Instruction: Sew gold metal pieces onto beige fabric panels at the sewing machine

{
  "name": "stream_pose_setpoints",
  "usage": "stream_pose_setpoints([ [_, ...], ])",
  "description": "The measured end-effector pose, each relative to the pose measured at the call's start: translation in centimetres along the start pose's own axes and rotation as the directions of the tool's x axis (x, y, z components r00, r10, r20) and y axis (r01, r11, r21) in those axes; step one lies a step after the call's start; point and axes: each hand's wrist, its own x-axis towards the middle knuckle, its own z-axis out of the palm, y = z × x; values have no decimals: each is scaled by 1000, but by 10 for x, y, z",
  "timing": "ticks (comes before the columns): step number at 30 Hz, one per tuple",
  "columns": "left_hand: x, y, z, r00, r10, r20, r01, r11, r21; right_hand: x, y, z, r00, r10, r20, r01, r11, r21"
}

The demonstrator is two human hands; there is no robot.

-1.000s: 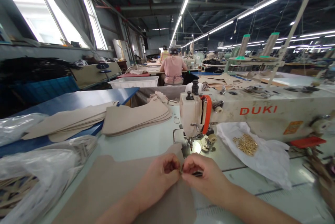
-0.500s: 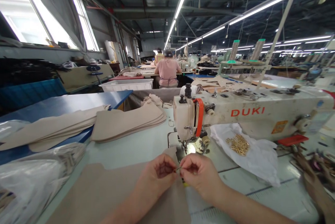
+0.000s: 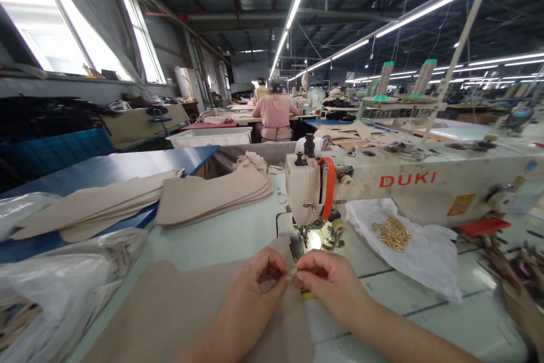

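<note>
The main risk here, it seems, is with the small piece [image 3: 291, 273] between the fingertips: it is so tiny that, if the pinch becomes loose or one hand pulls more than the other, it could slip out and drop onto the beige panel [image 3: 187, 300] below. The panel lies flat on the pale worktop [image 3: 208, 247], under the forearms, so an arm that drags over it could turn it askew. The sewing machine [image 3: 357, 182] stands just ahead, and a careless push forward might bring the knuckles against its lower metal parts. To the right, a careless elbow could disturb the white cloth [image 3: 433, 264] and scatter the gold-coloured bits [image 3: 391, 233] resting on it. As for the grip, the left hand [image 3: 257, 286] has thumb and forefinger closed on one side of the small piece, and the right hand [image 3: 334, 281] pinches the other side in the same manner, fingertips almost meeting, above the panel and before the machine. Its exact shape cannot be told.
</note>
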Motion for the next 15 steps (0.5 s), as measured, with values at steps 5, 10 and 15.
stream_pose_setpoints([
  [5, 1, 1, 1, 1000, -11, -1, 11, 1000, 22, -1, -5, -2, 1000, -27, 8, 28, 990, -140],
  [10, 2, 5, -3, 997, -2, 77, -5, 996, 89, -1, -11, -2, 988, -152, 15, 144, 898, -415],
  [15, 7, -3, -11, 996, 35, 85, -61, 945, 322, -2, -11, -9, 999, -16, -30, 4, 936, -351],
])
